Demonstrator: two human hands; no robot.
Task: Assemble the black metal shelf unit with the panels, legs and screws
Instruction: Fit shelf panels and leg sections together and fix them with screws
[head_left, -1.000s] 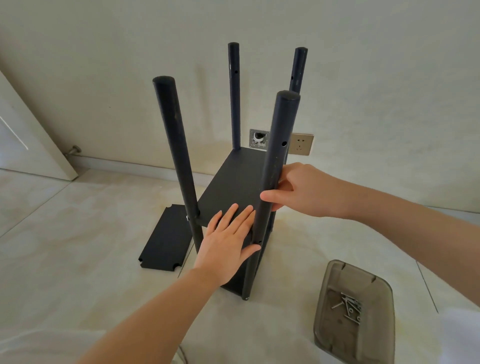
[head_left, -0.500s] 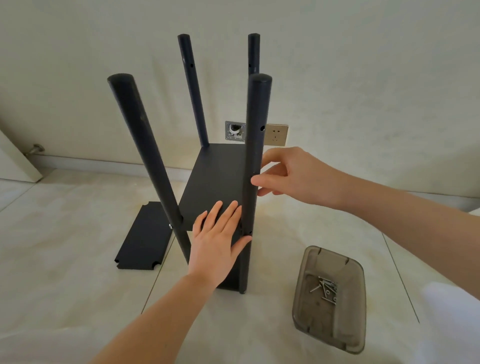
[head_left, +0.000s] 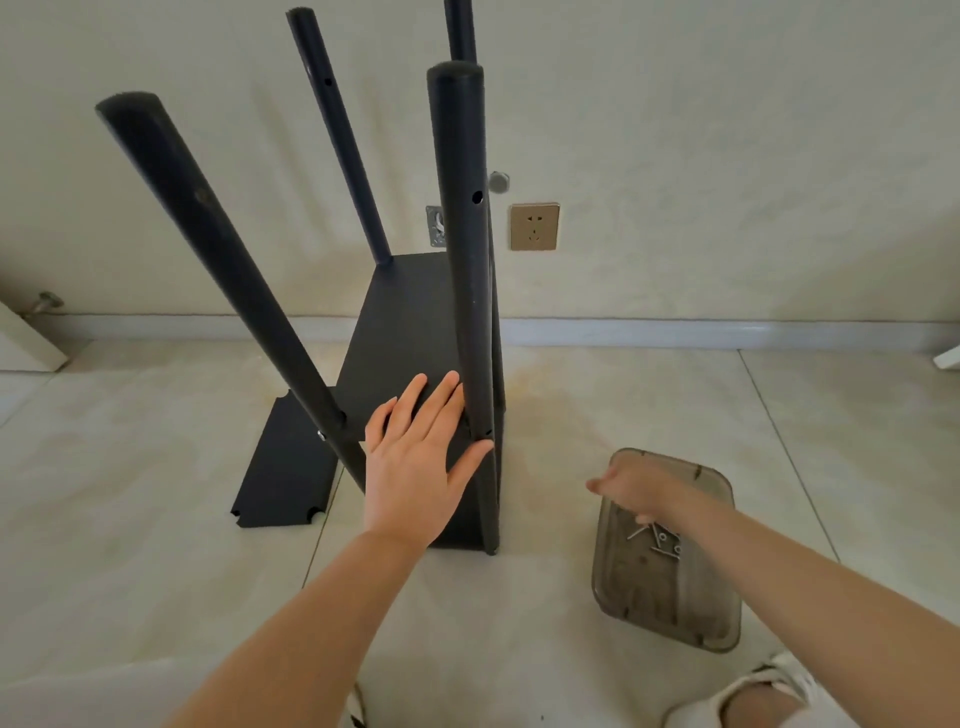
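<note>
**A:** What is sitting at the left of the frame?

**B:** I am seeing a loose black panel (head_left: 285, 467) lying flat on the tiled floor (head_left: 130, 467), lower left of centre. Just right of it the shelf unit (head_left: 405, 322) is standing with four legs pointing up; the near-left leg (head_left: 218, 260) is leaning toward the upper left corner.

**A:** And the hands?

**B:** My left hand (head_left: 415, 457) is pressing flat on the fitted panel in the middle of the frame, fingers straight and spread, thumb touching the near-right leg (head_left: 467, 291). Further right, my right hand (head_left: 631, 491) is reaching into the smoky plastic tray (head_left: 670, 618), where the screws (head_left: 657, 538) are lying. Its fingers are pointing down and are blurred, so I cannot tell whether they are pinching anything.

**A:** Which step is this?

**B:** I am judging it as fetching a screw to fix that near-right leg to the panel. Next I am needing to single out one screw, carry it to the hole low on the leg beside my thumb, and keep the panel steady while threading it.
</note>
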